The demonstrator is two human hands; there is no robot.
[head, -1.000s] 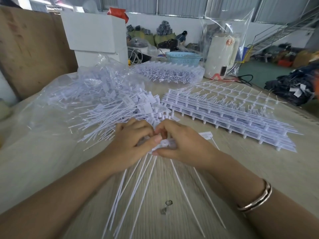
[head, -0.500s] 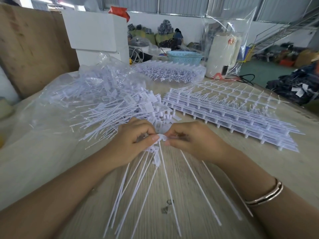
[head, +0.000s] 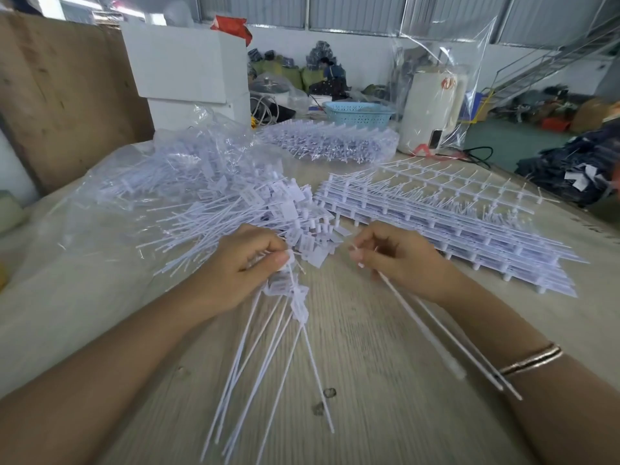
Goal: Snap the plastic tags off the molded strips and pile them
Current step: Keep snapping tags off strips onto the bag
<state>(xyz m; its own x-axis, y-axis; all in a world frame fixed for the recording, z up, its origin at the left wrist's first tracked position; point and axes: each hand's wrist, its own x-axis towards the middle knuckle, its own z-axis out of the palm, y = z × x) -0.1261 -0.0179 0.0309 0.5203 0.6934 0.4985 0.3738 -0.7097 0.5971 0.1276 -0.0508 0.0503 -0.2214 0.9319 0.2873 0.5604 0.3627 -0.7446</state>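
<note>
2 hands at work over a pale wood-grain table (head: 369, 380), with a sheet of clear plastic (head: 67, 280) spread across its left part. Behind: a brown board (head: 60, 95) leaning at left, stacked white boxes (head: 188, 68), a light-blue basket (head: 357, 114), a white cylinder wrapped in clear film (head: 431, 109), a metal staircase (head: 550, 58) at far right, and heaps of dark goods on a green floor.

Left hand (head: 241, 273) curled around a bunch of snapped-off tags (head: 295, 297): flat label ends bunched just below the fingers, thin tails fanning down toward the viewer across the table. Right hand (head: 399, 260) pinching the near end of 2 thin white stems (head: 446, 340), long axes running from the fingertips down and to the right, passing close by a bracelet (head: 533, 359) on the wrist. Hands apart, no contact between them.

Loose pile of tags (head: 228, 203) just beyond the left hand, tails pointing mostly left, label ends toward the centre, part of it lying on the plastic sheet. Stack of molded strips (head: 453, 223) beyond the right hand, long axis from centre toward the right edge, pegs and tails standing up along it. Another batch of strips in a clear bag (head: 332, 140) farther back.

Small dark print on some label ends, too small to read. Red marks on the white cylinder, illegible.
</note>
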